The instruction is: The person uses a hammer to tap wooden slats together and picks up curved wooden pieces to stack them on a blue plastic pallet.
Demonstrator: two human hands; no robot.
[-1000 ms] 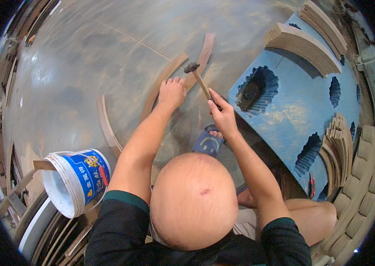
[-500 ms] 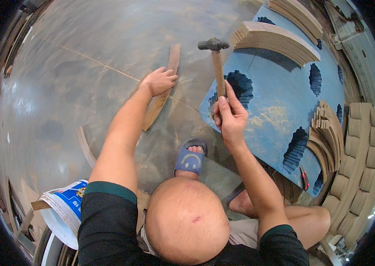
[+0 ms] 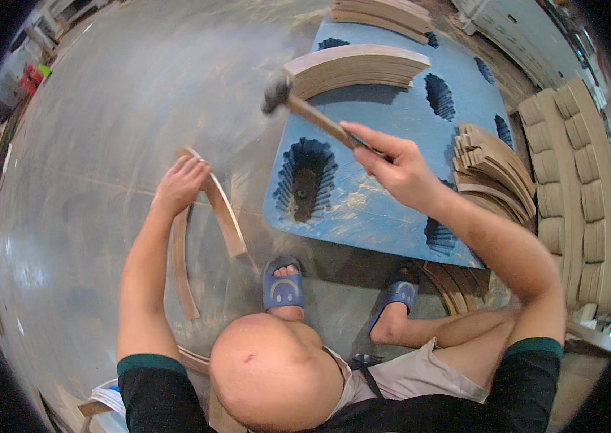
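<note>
My right hand [image 3: 392, 164] is closed round the wooden handle of a hammer [image 3: 320, 123]. The hammer's dark metal head points up and left, beside the blue pallet. On the left, my left hand [image 3: 184, 182] has its fingers bent over the upper end of a curved wooden strip [image 3: 224, 213], whose lower end reaches toward my foot. A second curved strip [image 3: 181, 267] lies on the floor just below that hand, its upper part hidden by the hand and wrist.
The blue plastic pallet [image 3: 363, 195], with ribbed dark openings, bears stacks of curved wooden pieces [image 3: 363, 68]. More curved pieces [image 3: 493, 173] lie at its right side. Bundled wood [image 3: 565, 202] stands farther right. A white-and-blue bucket [image 3: 107, 397] sits lower left, near my sleeve.
The view has shifted, so the pallet appears farther left. My left hand, earlier flat on a strip, now grips a strip's end. The hammer has tipped from upright toward the left.
</note>
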